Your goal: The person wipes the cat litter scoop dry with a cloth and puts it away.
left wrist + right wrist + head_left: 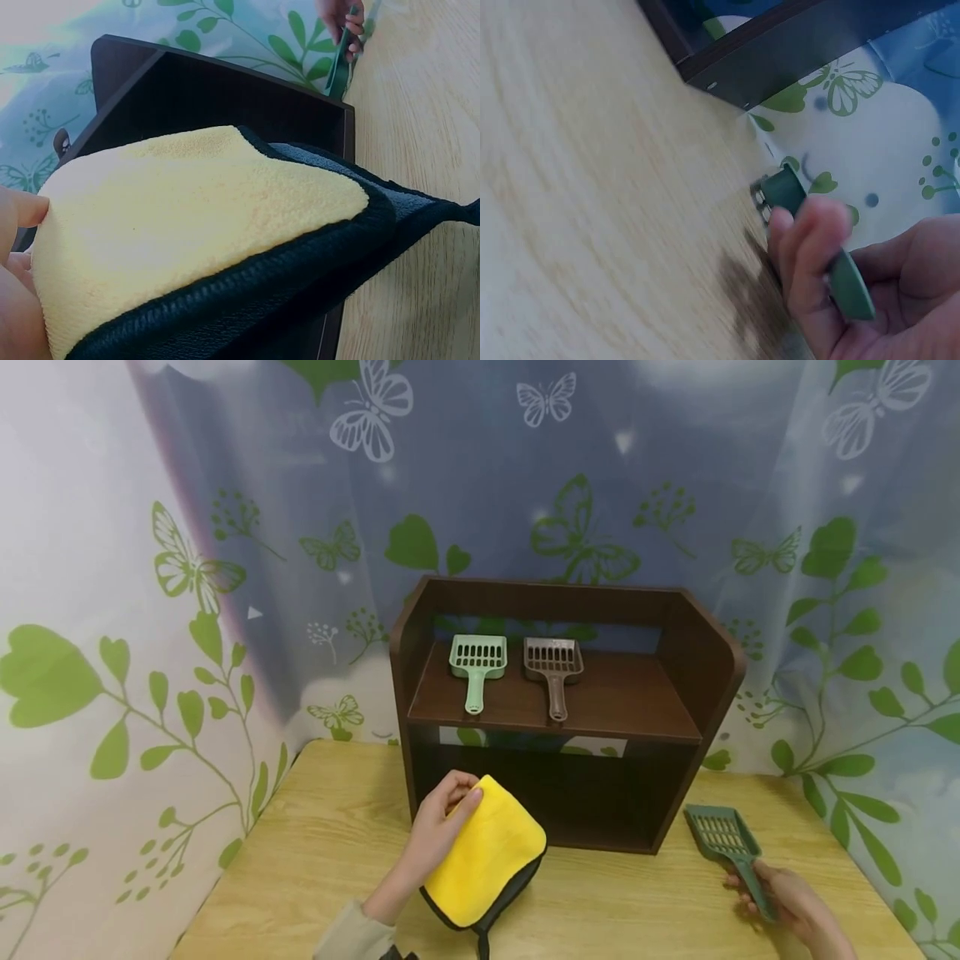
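My left hand [441, 827] pinches one corner of a folded yellow cloth [491, 852] with a dark edge and a hanging loop, held in front of the shelf. Its grey reverse side peeks out in the left wrist view. At the right, my right hand [795, 902] grips the handle of a dark green slotted litter scoop [723, 833], fingers curled round it in the right wrist view. The scoop's head is near the tabletop; whether it touches I cannot tell. On the upper shelf lie a light green litter scoop [477, 660] and a brown litter scoop [553, 664], side by side.
A dark brown two-level shelf [555, 732] stands at the back of the wooden table [315, 860]. Its side wall lies between my two hands. Behind it hangs a curtain [480, 468] printed with leaves and butterflies.
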{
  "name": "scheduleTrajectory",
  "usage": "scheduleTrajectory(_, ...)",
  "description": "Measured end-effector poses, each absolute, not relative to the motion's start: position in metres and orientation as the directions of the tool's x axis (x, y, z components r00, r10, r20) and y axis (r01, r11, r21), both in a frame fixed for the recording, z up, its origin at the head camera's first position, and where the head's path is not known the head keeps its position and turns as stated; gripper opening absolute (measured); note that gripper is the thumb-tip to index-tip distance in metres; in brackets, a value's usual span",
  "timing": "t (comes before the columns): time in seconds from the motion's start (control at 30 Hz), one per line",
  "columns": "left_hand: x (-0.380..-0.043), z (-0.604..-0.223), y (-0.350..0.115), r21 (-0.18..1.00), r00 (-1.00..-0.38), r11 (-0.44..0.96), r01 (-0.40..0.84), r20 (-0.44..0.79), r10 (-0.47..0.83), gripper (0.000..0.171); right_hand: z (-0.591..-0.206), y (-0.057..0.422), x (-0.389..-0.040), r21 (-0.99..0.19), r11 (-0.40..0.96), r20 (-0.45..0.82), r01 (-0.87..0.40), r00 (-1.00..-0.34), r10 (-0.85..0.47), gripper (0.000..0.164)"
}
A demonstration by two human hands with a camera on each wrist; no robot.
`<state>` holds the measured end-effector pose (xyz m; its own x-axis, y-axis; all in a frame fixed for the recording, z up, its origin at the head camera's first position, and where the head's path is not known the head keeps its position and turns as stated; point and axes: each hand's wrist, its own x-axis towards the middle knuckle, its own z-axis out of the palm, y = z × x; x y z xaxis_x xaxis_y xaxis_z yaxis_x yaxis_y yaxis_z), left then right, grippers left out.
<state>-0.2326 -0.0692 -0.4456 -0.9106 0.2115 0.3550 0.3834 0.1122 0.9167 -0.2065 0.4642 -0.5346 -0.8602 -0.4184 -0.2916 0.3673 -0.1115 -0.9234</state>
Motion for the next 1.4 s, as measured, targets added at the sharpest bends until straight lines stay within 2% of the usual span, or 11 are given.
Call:
scheduleTrajectory(0.1, -0.233, -0.445, -0.069, 0.912, -0.908, 0.121, 0.391, 0.361, 0.215, 0.018, -0.538, 0.467, -0.210, -0.928, -0.138, -0.232, 0.345, -0.829, -0.509, 0.069)
scheduleTrajectory(0.2, -0.233, -0.445, -0.068, 0.908, -0.901, 0.122, 0.401, 0.367, 0.229, 0.019, -0.538, 0.467, -0.208, -0.934, -0.133, -0.222, 0.332, -0.830, -0.512, 0.065)
scheduleTrajectory(0.4, -0.233, -0.445, -0.065, 0.907, -0.896, 0.114, 0.405, 0.370, 0.244, 0.019, -0.528, 0.465, -0.196, -0.932, -0.139, -0.245, 0.334, -0.867, -0.434, 0.062)
scheduleTrajectory(0.67, -0.234, -0.445, -0.062, 0.915, -0.904, 0.118, 0.387, 0.351, 0.245, 0.018, -0.515, 0.461, -0.176, -0.934, -0.016, -0.338, 0.357, -0.896, -0.288, 0.053)
scheduleTrajectory(0.8, -0.233, -0.445, -0.061, 0.916, -0.907, 0.126, 0.381, 0.343, 0.244, 0.019, -0.512, 0.463, -0.170, -0.941, -0.057, -0.280, 0.334, -0.863, -0.421, 0.058)
scheduleTrajectory(0.9, -0.233, -0.445, -0.060, 0.915, -0.909, 0.131, 0.381, 0.344, 0.236, 0.019, -0.509, 0.464, -0.167, -0.933, -0.131, -0.205, 0.336, -0.792, -0.575, 0.063)
scheduleTrajectory(0.97, -0.233, -0.444, -0.059, 0.916, -0.909, 0.128, 0.380, 0.345, 0.232, 0.019, -0.507, 0.464, -0.164, -0.922, -0.156, -0.185, 0.355, -0.756, -0.627, 0.064)
scheduleTrajectory(1.3, -0.231, -0.443, -0.057, 0.927, -0.917, 0.117, 0.355, 0.322, 0.235, 0.019, -0.511, 0.456, -0.154, -0.901, -0.152, -0.200, 0.406, -0.700, -0.685, 0.057)
scheduleTrajectory(1.4, -0.231, -0.444, -0.055, 0.929, -0.917, 0.109, 0.354, 0.322, 0.234, 0.017, -0.515, 0.446, -0.149, -0.900, -0.162, -0.193, 0.404, -0.705, -0.683, 0.052)
